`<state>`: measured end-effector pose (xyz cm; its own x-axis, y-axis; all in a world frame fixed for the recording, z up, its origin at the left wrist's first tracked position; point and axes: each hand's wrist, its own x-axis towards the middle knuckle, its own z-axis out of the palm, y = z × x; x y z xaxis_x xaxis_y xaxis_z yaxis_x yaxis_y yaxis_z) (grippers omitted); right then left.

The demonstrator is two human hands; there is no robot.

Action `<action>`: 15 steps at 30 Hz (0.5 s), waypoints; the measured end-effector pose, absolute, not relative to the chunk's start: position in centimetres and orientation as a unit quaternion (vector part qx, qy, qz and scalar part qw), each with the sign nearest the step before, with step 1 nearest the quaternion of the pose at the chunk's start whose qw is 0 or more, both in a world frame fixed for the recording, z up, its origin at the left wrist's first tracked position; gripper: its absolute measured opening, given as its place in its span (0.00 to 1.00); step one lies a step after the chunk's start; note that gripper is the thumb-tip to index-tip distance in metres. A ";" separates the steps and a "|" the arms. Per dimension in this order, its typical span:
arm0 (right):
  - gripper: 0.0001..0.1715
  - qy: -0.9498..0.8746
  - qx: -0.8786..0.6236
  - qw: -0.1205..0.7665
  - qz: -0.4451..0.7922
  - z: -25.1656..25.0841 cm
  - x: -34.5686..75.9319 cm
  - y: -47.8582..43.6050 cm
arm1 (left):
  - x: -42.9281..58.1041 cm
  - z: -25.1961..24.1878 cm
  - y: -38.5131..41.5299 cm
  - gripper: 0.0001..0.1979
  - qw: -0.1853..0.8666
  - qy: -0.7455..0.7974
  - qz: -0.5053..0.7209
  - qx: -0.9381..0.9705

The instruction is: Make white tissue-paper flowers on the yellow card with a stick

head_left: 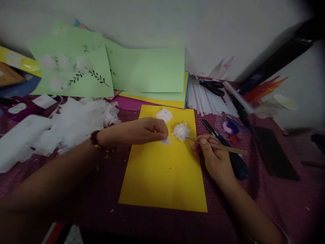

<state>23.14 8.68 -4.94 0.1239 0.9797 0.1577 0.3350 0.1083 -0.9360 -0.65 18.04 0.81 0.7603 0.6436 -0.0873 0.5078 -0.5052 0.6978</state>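
Note:
My left hand point(154, 129) is pinched over the yellow sheet point(165, 176), with a small white piece of thin paper point(165, 140) showing below its fingertips. In my right hand point(213, 154) are slim tan tweezers point(225, 147), narrow at the tip and wider at the back. Their tip touches or sits very close to the lower edge of a ruffled white paper flower point(181, 131) on the sheet. Above it, near the sheet's top edge, lies a second white paper flower point(164, 115).
A heap of white paper pieces point(78, 118) and a purple glue gun point(20, 107) lie left. Green sheets point(149, 69) lean on the wall. Black-handled scissors point(212, 87) rest on glue sticks point(200, 98). A cutter knife point(209, 127) lies right, near a pale cup point(285, 101).

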 end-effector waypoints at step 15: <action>0.13 -0.527 -0.573 0.525 0.344 -4.9 23.7 8.0 | 0.5 -0.8 18.3 0.06 0.391 0.413 0.093 0.818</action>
